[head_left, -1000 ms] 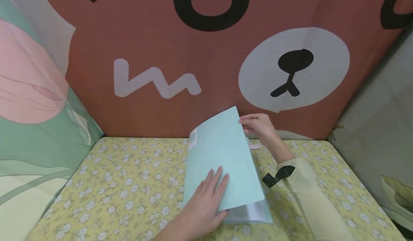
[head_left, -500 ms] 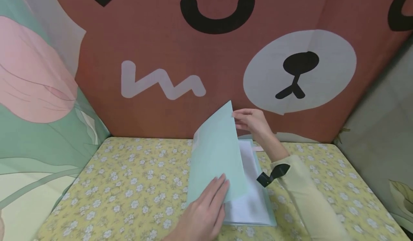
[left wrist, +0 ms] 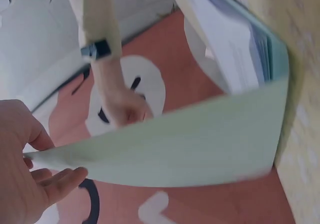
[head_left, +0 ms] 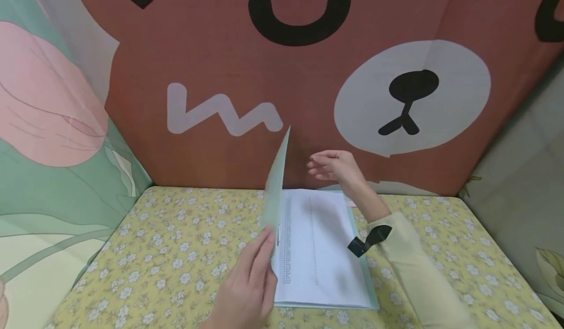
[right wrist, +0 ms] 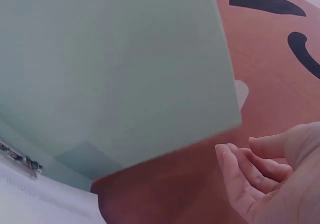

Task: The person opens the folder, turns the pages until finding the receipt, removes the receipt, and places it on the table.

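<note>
A light green folder (head_left: 371, 285) lies on the table with its front cover (head_left: 274, 187) standing nearly upright. Inside it is a stack of white printed sheets (head_left: 326, 250). A metal binder clip mechanism (right wrist: 20, 160) shows by the spine in the right wrist view. My left hand (head_left: 248, 275) is at the cover's near edge; the left wrist view shows that edge pinched between its thumb and fingers (left wrist: 62, 184). To the right of the cover, my right hand (head_left: 337, 167) hangs above the sheets' far end, apart from the folder, fingers loosely curled around nothing.
The table is covered with a yellow floral cloth (head_left: 185, 255). Behind it hangs a brown printed bear curtain (head_left: 220, 157), close to the folder's far end. A pale tab (head_left: 351, 203) sticks out at the folder's far right. A black camera (head_left: 367, 241) sits on the right wrist.
The cover has swung up and left from nearly closed to nearly upright, baring the sheets. My right hand has let go of it. My left hand has moved from the cover's face to its edge.
</note>
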Demonstrator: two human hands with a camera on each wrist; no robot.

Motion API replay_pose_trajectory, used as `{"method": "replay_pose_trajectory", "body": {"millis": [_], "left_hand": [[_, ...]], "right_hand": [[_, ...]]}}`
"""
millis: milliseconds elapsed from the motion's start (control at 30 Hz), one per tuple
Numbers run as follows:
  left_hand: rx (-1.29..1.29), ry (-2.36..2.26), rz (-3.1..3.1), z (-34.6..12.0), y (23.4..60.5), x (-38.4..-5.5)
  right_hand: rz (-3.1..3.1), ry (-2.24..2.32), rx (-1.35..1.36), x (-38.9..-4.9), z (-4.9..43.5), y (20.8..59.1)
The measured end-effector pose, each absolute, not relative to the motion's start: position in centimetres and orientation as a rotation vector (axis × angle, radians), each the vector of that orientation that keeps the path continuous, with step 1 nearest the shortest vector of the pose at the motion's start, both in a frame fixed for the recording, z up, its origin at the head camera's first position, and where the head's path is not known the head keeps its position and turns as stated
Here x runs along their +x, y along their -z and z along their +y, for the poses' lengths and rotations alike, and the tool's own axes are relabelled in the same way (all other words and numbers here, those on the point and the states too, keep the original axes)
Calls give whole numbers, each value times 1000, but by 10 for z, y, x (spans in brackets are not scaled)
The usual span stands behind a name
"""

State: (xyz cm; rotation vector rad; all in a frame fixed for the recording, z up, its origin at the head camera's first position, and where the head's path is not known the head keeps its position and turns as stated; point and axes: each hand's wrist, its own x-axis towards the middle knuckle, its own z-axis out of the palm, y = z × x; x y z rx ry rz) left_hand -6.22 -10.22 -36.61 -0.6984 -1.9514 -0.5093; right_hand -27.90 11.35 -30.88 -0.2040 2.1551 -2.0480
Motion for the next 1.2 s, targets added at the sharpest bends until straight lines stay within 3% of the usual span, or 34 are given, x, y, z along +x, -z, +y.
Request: {"method": "replay_pose_trajectory", "body": {"millis": [467,800,1000,1200], "left_hand": [[-473,236,-1748,-172,352,-70],[-323,-22,-2340,-210,365,-63],[-303,-108,-2822,-208,383,-74],[-318,136,-3194,-180,399,-93]], "right_hand": [[2278,1897,-193,-285,130,331],[2266,1882,-97,-284,142,342],[2368,1813,-77,-284,153,352],[2598,1639,-164,-285,164,371]]}}
